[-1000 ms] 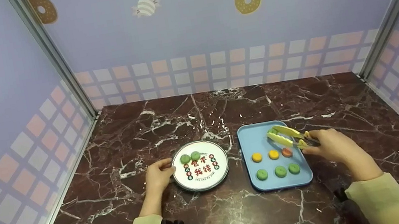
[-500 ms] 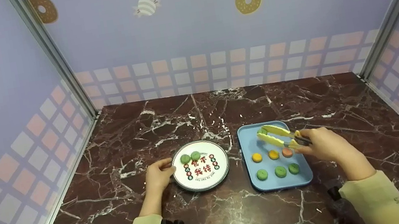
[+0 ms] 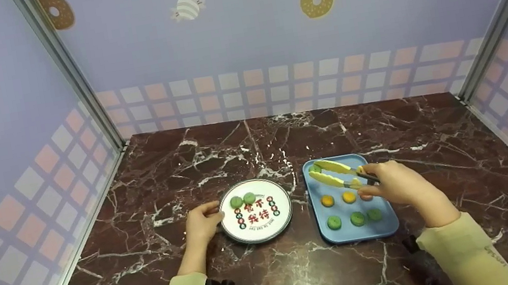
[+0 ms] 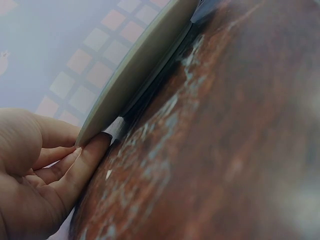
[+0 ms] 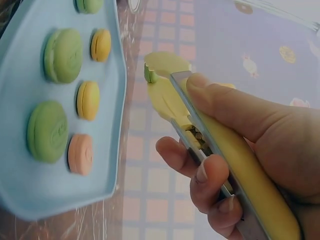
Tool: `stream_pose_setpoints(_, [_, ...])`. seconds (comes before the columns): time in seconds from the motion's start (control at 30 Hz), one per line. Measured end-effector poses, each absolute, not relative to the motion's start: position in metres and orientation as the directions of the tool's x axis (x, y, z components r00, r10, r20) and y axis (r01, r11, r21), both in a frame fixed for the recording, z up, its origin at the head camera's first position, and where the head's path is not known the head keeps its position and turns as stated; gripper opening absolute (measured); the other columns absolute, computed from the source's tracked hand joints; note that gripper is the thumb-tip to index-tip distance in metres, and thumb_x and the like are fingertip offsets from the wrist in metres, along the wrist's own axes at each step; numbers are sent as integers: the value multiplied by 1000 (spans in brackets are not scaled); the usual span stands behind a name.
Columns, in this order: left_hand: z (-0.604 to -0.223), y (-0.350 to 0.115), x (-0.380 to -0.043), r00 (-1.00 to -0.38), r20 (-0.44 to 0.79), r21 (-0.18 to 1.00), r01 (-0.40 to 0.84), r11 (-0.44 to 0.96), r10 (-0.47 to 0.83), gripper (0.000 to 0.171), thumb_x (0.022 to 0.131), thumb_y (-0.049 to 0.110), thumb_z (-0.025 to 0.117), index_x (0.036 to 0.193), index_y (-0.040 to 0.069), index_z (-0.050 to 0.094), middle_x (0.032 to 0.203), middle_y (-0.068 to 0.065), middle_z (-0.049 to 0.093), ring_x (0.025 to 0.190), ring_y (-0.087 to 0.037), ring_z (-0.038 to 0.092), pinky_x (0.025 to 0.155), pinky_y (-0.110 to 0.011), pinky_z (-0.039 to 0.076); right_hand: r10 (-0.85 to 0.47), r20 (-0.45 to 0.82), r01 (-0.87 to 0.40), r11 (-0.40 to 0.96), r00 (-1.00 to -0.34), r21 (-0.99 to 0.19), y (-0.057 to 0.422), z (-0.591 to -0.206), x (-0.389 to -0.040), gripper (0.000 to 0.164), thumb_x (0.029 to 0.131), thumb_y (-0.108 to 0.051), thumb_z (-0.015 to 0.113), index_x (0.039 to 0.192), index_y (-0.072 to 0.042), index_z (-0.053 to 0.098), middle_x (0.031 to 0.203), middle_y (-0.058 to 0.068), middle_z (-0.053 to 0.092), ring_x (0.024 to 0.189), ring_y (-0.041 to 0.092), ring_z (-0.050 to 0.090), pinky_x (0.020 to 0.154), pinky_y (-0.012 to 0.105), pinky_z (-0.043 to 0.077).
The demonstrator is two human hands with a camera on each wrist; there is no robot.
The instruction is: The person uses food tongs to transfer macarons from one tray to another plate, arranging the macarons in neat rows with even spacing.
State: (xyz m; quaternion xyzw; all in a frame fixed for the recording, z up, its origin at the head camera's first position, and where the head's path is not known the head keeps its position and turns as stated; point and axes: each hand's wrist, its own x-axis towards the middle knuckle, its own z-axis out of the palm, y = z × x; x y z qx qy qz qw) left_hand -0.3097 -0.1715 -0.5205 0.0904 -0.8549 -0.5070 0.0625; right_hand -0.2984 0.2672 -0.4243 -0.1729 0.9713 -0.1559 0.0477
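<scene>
My left hand (image 3: 203,224) pinches the left rim of a round white plate (image 3: 232,222) printed with red characters; in the left wrist view, the thumb and fingers (image 4: 85,162) hold its edge just over the tabletop. Two green macarons (image 3: 236,201) sit at the plate's upper left. With my right hand (image 3: 398,185) I grip yellow-tipped tongs (image 3: 333,167), whose tips hold a green macaron (image 3: 314,169) above the far left part of a blue tray (image 3: 360,236). On the tray lie several green macarons (image 3: 357,218), two yellow ones (image 3: 327,201) and a pink one (image 5: 81,154), partly covered by my hand in the head view.
Plate and tray stand side by side on a dark red marbled table (image 3: 277,283), with a narrow gap between them. Patterned walls (image 3: 236,37) close off the back and both sides. White specks (image 3: 282,158) are scattered behind the plate.
My right hand has moved left with the tongs, carrying the green macaron from the tray's far right part to its far left part. The left hand and the plate have stayed put.
</scene>
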Motion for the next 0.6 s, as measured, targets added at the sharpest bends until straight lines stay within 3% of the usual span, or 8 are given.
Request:
stream_pose_setpoints(0.1, [-521, -172, -310, -976, 15, 877, -92, 472, -218, 38, 88, 4, 72, 124, -6, 70, 116, -27, 73, 105, -38, 72, 84, -38, 63, -355, -58, -319, 891, -933, -324, 261, -424, -300, 63, 95, -39, 73, 139, 4, 59, 94, 11, 80, 95, 33, 74, 80, 52, 57])
stream_pose_setpoints(0.23, [-521, -173, -310, -976, 12, 878, -94, 470, -219, 37, 88, 3, 72, 125, -6, 70, 116, -27, 73, 106, -39, 72, 85, -39, 63, -368, -49, -333, 884, -929, -329, 253, -425, -301, 60, 94, -39, 74, 136, 1, 61, 82, 3, 77, 80, 22, 72, 74, 46, 56])
stream_pose_setpoints(0.37, [-520, -173, -310, -976, 6, 875, -100, 474, -218, 37, 89, 3, 72, 125, -5, 70, 117, -27, 73, 107, -39, 72, 85, -39, 63, -403, 1, -382, 869, -915, -314, 245, -428, -302, 48, 92, -36, 77, 125, -2, 67, 80, 4, 70, 67, 16, 60, 62, 37, 47])
stream_pose_setpoints(0.6, [-521, -172, -310, -976, 5, 876, -101, 471, -218, 37, 89, 4, 72, 125, -6, 70, 116, -27, 73, 106, -38, 72, 83, -37, 63, -430, 27, -415, 851, -902, -321, 229, -429, -305, 33, 91, -35, 78, 108, -7, 69, 74, 0, 64, 64, 15, 55, 62, 36, 44])
